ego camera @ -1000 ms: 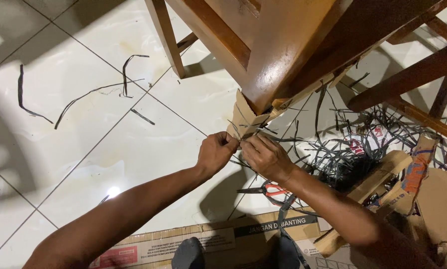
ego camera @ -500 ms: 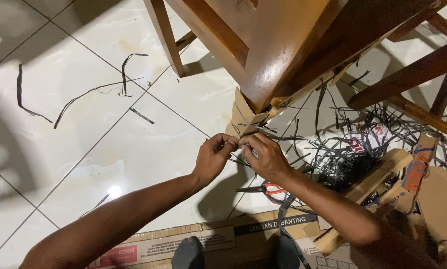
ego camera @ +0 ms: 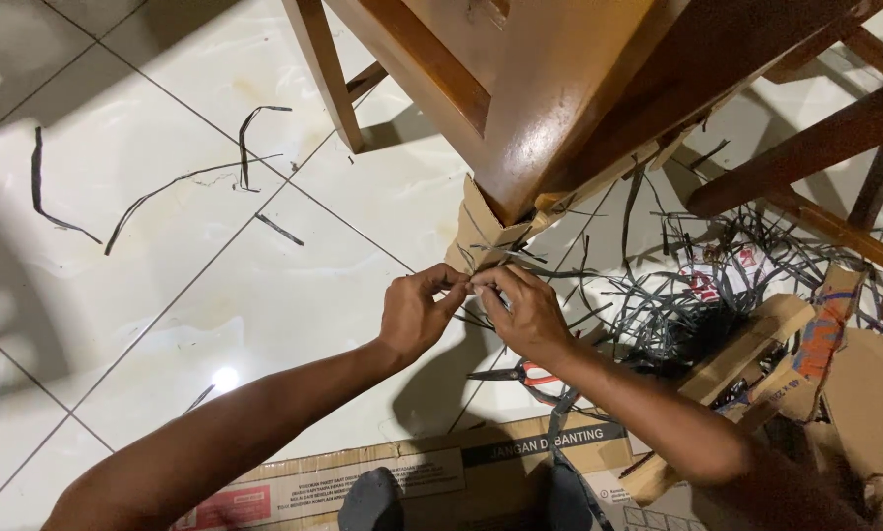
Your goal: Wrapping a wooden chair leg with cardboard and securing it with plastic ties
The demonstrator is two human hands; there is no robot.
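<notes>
black strap (ego camera: 520,267) pinched between both hands' fingers (ego camera: 458,288).

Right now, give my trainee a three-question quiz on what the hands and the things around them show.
1. True or false: the left hand and right hand meet at their fingertips just below the cardboard corner wrap on the wooden furniture.
2. What lies on the tiled floor beneath the right wrist? A) hammer B) red-handled scissors C) tape roll
3. Fill in: right of the hands lies a tangle of black plastic ______.

Key: 1 true; 2 B; 3 strapping.
</notes>
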